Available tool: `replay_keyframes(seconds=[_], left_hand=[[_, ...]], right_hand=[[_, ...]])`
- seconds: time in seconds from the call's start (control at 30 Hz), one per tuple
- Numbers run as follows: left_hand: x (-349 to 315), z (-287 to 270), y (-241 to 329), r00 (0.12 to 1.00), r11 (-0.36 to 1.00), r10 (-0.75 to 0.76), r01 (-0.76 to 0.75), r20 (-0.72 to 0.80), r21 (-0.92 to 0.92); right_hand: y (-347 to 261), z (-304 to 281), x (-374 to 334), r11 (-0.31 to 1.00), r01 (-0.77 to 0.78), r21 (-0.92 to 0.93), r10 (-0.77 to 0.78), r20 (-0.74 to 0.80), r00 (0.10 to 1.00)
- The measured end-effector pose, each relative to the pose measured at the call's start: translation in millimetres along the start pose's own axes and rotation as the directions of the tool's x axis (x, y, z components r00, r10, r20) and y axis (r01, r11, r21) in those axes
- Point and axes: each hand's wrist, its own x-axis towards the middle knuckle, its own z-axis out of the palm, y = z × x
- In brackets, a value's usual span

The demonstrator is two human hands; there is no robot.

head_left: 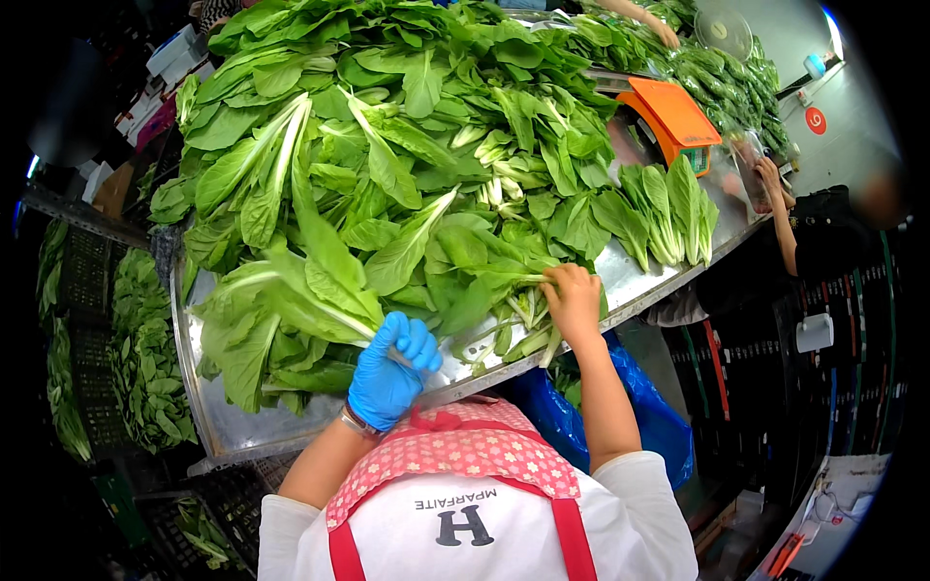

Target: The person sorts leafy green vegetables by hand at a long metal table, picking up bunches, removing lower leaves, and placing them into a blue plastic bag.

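My left hand [389,376], in a blue glove, is closed round the stem end of some leafy greens [329,276] by the table's near edge. Their broad leaves fan up and away to the left, slightly blurred. Bare fingers of my right hand [573,302] are closed on the pale stems of another bunch of leafy greens, whose leaves lie toward the middle. How many stems each hand holds is hidden. Beyond both hands a large heap of the same greens [387,145] covers much of the metal table [208,416].
A neat row of greens [668,218] lies at the right, near an orange scale [675,111]. A blue plastic bag [635,407] hangs below the near edge. Crates of greens [145,358] stand at left. Other people's hands [768,182] are at far right.
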Motion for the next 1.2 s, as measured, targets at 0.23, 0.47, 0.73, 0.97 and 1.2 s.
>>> replay_keyframes(seconds=[0.23,0.47,0.73,0.97,1.2], left_hand=[[2,-8,-16,0.996,0.987,-0.011,0.025,-0.087,0.159],[4,-12,-26,0.988,0.978,-0.084,0.107,-0.131,0.18],[12,-8,-33,0.98,0.961,-0.127,0.159,-0.151,0.227],[15,-4,-33,0.98,0.931,-0.109,0.158,-0.164,0.328],[14,-1,-18,0.983,0.957,0.04,0.014,-0.18,0.289]], right_hand=[[15,-13,-11,0.517,-0.402,0.756,0.521,0.094,0.848],[2,-34,-28,0.016,-0.15,0.989,0.693,0.097,0.715],[-47,-19,-37,-0.263,-0.1,0.96,0.666,0.255,0.701],[-120,-8,-61,0.137,-0.465,0.875,0.119,0.452,0.884],[-27,21,-48,0.946,-0.315,-0.072,0.323,0.223,0.92]])
